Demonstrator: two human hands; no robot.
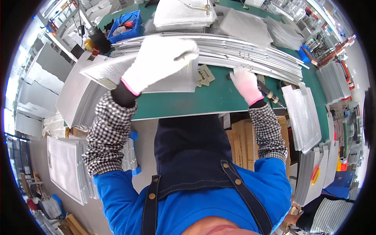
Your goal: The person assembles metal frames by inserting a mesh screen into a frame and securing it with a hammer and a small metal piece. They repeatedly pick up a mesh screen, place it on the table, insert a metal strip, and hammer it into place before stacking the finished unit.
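My left hand (166, 58), in a white glove, is raised above the bench at left of centre. Its fingers are curled together; what they hold, if anything, is too small to make out. Under it a clear-wrapped flat panel (168, 83) lies on the green bench top (188, 103). My right hand (245, 84), gloved in white with a pink cuff, is closed around a black power screwdriver (270, 95), whose tip points to the near right. Several beige flat pieces (205, 75) lie between the hands.
Long silver metal strips (250, 53) run across behind my hands. A blue bin (125, 26) with tools stands back left. Mesh panels are stacked at left (80, 92) and right (302, 117). Bubble-wrap sheets (184, 15) are piled at the back. Cardboard (239, 143) stands under the bench.
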